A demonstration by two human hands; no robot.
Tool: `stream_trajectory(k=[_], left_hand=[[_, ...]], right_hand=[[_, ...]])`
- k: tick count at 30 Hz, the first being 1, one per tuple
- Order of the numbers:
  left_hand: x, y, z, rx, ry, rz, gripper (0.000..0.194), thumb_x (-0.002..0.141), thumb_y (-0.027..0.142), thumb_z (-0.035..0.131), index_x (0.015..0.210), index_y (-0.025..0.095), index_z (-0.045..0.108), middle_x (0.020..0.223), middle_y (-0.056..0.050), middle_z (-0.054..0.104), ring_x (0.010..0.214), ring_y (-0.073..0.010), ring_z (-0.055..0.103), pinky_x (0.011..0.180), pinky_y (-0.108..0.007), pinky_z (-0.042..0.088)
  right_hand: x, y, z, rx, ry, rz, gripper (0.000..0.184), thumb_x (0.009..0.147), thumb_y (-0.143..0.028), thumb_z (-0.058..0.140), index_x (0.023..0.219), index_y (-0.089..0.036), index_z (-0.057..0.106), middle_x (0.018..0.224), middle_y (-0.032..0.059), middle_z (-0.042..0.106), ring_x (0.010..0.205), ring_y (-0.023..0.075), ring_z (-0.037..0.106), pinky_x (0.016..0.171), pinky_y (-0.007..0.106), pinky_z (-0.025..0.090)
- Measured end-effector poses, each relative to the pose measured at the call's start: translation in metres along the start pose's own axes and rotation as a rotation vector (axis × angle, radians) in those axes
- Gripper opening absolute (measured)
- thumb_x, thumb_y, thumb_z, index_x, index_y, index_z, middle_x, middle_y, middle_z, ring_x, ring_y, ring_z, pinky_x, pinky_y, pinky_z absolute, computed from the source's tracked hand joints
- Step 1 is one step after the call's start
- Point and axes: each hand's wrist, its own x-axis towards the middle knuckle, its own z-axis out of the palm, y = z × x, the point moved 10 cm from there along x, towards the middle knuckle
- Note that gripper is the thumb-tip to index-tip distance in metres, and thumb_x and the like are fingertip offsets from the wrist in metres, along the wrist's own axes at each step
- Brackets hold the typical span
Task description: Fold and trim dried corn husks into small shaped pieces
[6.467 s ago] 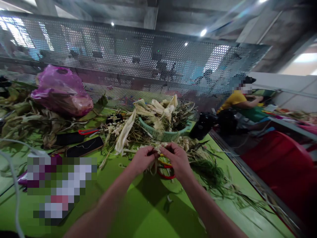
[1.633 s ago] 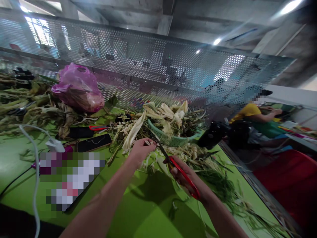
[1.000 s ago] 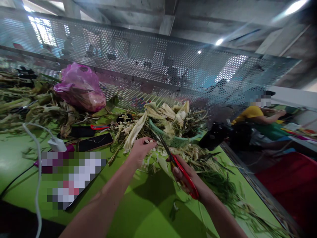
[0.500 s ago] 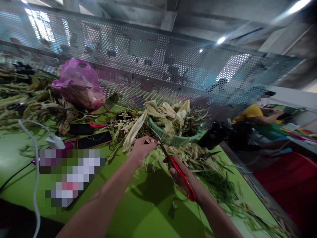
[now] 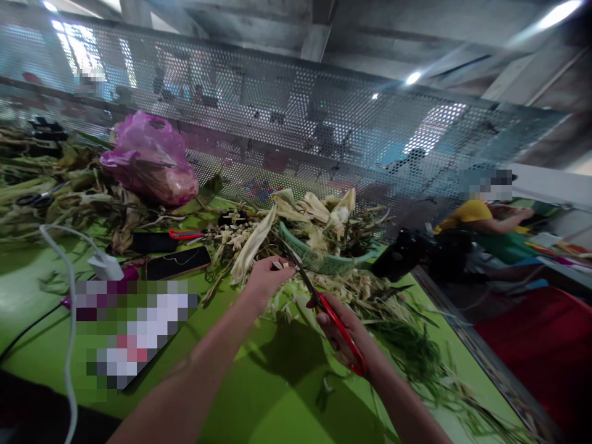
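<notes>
My left hand (image 5: pixel 264 279) is closed in a pinch on a small pale strip of dried corn husk (image 5: pixel 279 266). Wrapped around the red handles of a pair of scissors (image 5: pixel 341 328) is my right hand (image 5: pixel 359 338). The dark blades point up and to the left, with their tips close to the fingers of my left hand. Just behind the hands stands a green plastic basket (image 5: pixel 324 262) heaped with dried husks (image 5: pixel 303 209). One long pale husk (image 5: pixel 253 250) hangs over its left side. Husk scraps (image 5: pixel 287 303) lie under my hands on the green table (image 5: pixel 231 376).
Left lie a phone (image 5: pixel 178 262), a red cutter (image 5: pixel 185 235), a white charger (image 5: pixel 105 266) with cable and a pink bag (image 5: pixel 150 160). Black scissors (image 5: pixel 37 198) rest among leaves. Green fibres (image 5: pixel 411 339) lie right. A perforated panel (image 5: pixel 277 123) stands behind; a person in yellow (image 5: pixel 467 216) sits right.
Earliest, both hands worked a pale piece together above the scissors on the table. Since then my right hand has taken up the scissors. Over the last second the hands barely move.
</notes>
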Motion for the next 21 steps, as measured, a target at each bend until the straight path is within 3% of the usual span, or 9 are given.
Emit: stream_trajectory(k=[3, 8, 11, 13, 16, 18, 21], left_hand=[[0.000, -0.001, -0.001, 0.001, -0.002, -0.008, 0.025, 0.058, 0.036, 0.074, 0.067, 0.015, 0.062, 0.053, 0.004, 0.049, 0.050, -0.0076, 0.038, 0.052, -0.022, 0.027], [0.002, 0.000, -0.008, -0.035, 0.017, 0.008, 0.024, 0.065, 0.040, 0.069, 0.069, 0.017, 0.064, 0.066, 0.000, 0.058, 0.063, -0.0109, 0.047, 0.062, -0.023, 0.034], [0.003, -0.005, -0.009, -0.097, 0.020, -0.020, 0.018, 0.067, 0.035, 0.065, 0.071, 0.018, 0.066, 0.075, -0.001, 0.062, 0.072, -0.0128, 0.052, 0.068, -0.023, 0.037], [0.004, -0.007, -0.007, -0.131, -0.008, -0.041, 0.015, 0.069, 0.031, 0.061, 0.074, 0.018, 0.067, 0.078, -0.002, 0.063, 0.076, -0.0134, 0.053, 0.071, -0.023, 0.038], [0.004, -0.007, -0.001, -0.083, -0.047, -0.042, 0.016, 0.070, 0.030, 0.061, 0.078, 0.017, 0.067, 0.075, -0.002, 0.062, 0.072, -0.0128, 0.053, 0.068, -0.023, 0.039], [0.003, -0.004, 0.002, -0.029, -0.067, -0.024, 0.018, 0.069, 0.030, 0.063, 0.081, 0.017, 0.067, 0.075, -0.002, 0.062, 0.070, -0.0125, 0.052, 0.066, -0.023, 0.039], [0.002, 0.000, 0.009, -0.005, -0.113, 0.021, 0.020, 0.068, 0.029, 0.065, 0.084, 0.016, 0.066, 0.076, -0.002, 0.062, 0.070, -0.0122, 0.052, 0.068, -0.023, 0.040]], right_hand=[[0.004, 0.004, 0.001, -0.103, -0.043, 0.007, 0.035, 0.084, -0.052, 0.050, 0.099, -0.021, 0.057, 0.064, -0.0009, 0.054, 0.051, 0.0133, 0.047, 0.048, 0.025, 0.035], [0.009, 0.010, -0.018, -0.531, 0.118, 0.007, 0.035, 0.079, -0.038, 0.056, 0.111, -0.023, 0.057, 0.081, 0.0034, 0.066, 0.071, 0.0220, 0.060, 0.064, 0.031, 0.042], [0.007, 0.013, -0.020, -0.734, 0.102, 0.019, 0.044, 0.075, -0.026, 0.057, 0.119, -0.024, 0.056, 0.091, 0.0064, 0.069, 0.078, 0.0247, 0.062, 0.067, 0.032, 0.042], [0.005, 0.005, -0.020, -0.807, 0.077, -0.027, 0.040, 0.074, -0.025, 0.057, 0.114, -0.025, 0.060, 0.098, 0.0074, 0.068, 0.085, 0.0253, 0.062, 0.071, 0.032, 0.042], [0.007, -0.024, -0.031, -0.798, 0.149, -0.120, 0.025, 0.080, -0.035, 0.057, 0.100, -0.025, 0.066, 0.103, 0.0075, 0.067, 0.095, 0.0262, 0.059, 0.080, 0.035, 0.042], [0.014, -0.042, -0.037, -0.648, 0.199, -0.160, 0.028, 0.084, -0.041, 0.053, 0.102, -0.024, 0.066, 0.105, 0.0078, 0.066, 0.097, 0.0253, 0.059, 0.082, 0.035, 0.043], [0.032, -0.053, -0.033, -0.388, 0.173, -0.148, 0.031, 0.085, -0.045, 0.051, 0.099, -0.022, 0.066, 0.096, 0.0056, 0.068, 0.086, 0.0215, 0.061, 0.076, 0.032, 0.045]])
